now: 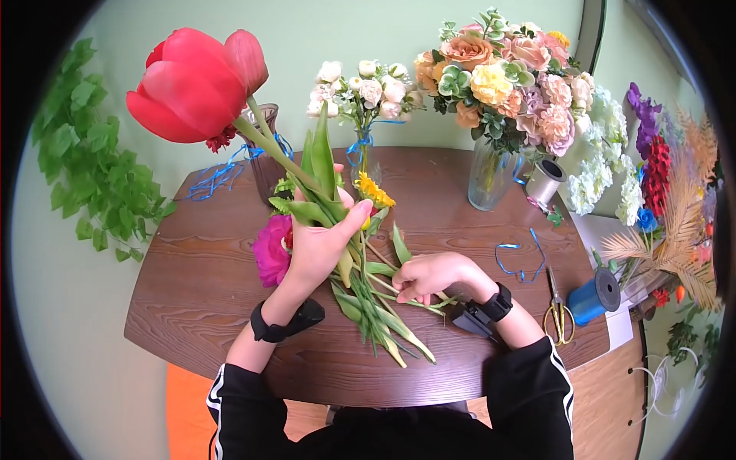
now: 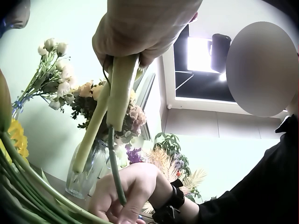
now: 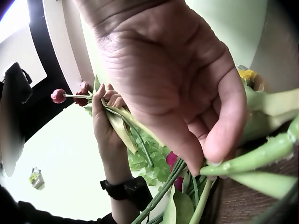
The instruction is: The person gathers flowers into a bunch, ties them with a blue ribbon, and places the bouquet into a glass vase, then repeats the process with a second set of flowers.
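Observation:
My left hand (image 1: 316,249) grips the stems of two red tulips (image 1: 188,88), raised over the table with their heads to the upper left. A small dark red flower (image 1: 221,139) shows beneath the larger bloom. Below that hand, the cut stem ends (image 2: 120,100) point down in the left wrist view. Low over the table, my right hand (image 1: 437,274) pinches a green stem (image 3: 257,156) between thumb and fingertips. More stems and leaves (image 1: 376,322) lie in a loose pile between the hands, near a magenta flower (image 1: 272,249) and a yellow flower (image 1: 374,189).
Gold-handled scissors (image 1: 562,318) and a blue ribbon spool (image 1: 590,299) lie at the right, beside a loose blue ribbon (image 1: 523,274). Along the back stand a dark vase (image 1: 264,172), a vase of white roses (image 1: 368,90), a large bouquet (image 1: 506,84) in glass, and a pale ribbon spool (image 1: 546,184).

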The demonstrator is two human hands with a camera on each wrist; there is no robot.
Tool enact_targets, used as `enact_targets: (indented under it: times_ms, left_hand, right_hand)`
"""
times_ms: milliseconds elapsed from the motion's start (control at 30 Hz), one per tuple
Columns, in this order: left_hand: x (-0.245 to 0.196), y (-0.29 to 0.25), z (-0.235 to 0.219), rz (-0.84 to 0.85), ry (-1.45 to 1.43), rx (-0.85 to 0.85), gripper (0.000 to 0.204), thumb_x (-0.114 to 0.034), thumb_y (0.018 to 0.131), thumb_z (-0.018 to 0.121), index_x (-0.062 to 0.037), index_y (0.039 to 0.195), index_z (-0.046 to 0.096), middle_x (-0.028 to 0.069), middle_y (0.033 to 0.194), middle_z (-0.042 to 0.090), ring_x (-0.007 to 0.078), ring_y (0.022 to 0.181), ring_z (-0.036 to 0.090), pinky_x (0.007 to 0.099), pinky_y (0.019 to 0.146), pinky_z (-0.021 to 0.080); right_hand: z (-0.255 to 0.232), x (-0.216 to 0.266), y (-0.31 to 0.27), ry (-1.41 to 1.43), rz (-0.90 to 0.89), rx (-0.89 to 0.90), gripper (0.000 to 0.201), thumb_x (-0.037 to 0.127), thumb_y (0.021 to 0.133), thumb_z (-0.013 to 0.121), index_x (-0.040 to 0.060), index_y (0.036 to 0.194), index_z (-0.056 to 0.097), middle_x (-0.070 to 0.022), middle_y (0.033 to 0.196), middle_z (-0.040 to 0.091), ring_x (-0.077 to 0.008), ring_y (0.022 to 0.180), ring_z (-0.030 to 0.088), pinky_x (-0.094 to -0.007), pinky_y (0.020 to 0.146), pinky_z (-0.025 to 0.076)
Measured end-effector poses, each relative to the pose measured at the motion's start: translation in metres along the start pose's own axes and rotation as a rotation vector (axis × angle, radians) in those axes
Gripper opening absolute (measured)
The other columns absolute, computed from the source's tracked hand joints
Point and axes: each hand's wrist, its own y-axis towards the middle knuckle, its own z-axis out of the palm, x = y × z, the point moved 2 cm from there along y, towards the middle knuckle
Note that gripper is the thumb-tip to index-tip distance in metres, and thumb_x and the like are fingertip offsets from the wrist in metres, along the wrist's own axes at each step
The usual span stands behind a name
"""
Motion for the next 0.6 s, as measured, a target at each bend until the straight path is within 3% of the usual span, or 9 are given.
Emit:
enact_targets:
  times_ms: [67,267,367,600]
  left_hand:
    - [-0.001,0.0,-0.001,-0.013,0.004,0.017,0.038,0.0,0.074,0.06,-0.0035,0.105,0.039,-0.0018,0.073,0.049,0.0027,0.063,0.047,0.0171,0.057,0.039]
    - [0.005,0.001,-0.004,0.024,-0.051,-0.043,0.028,-0.005,0.077,0.058,-0.0045,0.1,0.041,-0.0009,0.066,0.049,0.0048,0.062,0.051,0.0178,0.054,0.041]
    - [-0.002,0.0,0.002,-0.06,-0.128,-0.047,0.023,-0.008,0.083,0.051,-0.0041,0.101,0.037,0.0043,0.07,0.05,0.0091,0.051,0.05,0.0206,0.047,0.042]
    - [0.001,0.003,0.002,-0.13,-0.153,0.012,0.024,-0.015,0.085,0.05,-0.0019,0.103,0.042,0.0088,0.078,0.056,0.01,0.059,0.056,0.0223,0.053,0.048]
  right_hand:
    - [0.001,-0.006,0.004,0.052,-0.022,-0.006,0.021,0.016,0.081,0.051,-0.0045,0.074,0.05,-0.0094,0.068,0.057,-0.0162,0.057,0.059,-0.0266,0.052,0.048]
    - [-0.012,-0.018,0.01,0.294,-0.092,-0.406,0.017,0.011,0.083,0.047,-0.004,0.075,0.044,-0.0094,0.07,0.055,-0.0164,0.058,0.058,-0.0272,0.054,0.051]
    - [-0.018,-0.006,0.003,0.286,-0.208,-0.565,0.016,0.012,0.085,0.045,-0.002,0.078,0.043,-0.0092,0.07,0.055,-0.0157,0.059,0.058,-0.0278,0.055,0.051]
    - [-0.025,0.035,-0.024,0.256,-0.272,-0.998,0.012,0.011,0.086,0.042,-0.0007,0.088,0.044,-0.0093,0.071,0.055,-0.0135,0.056,0.055,-0.0268,0.052,0.044]
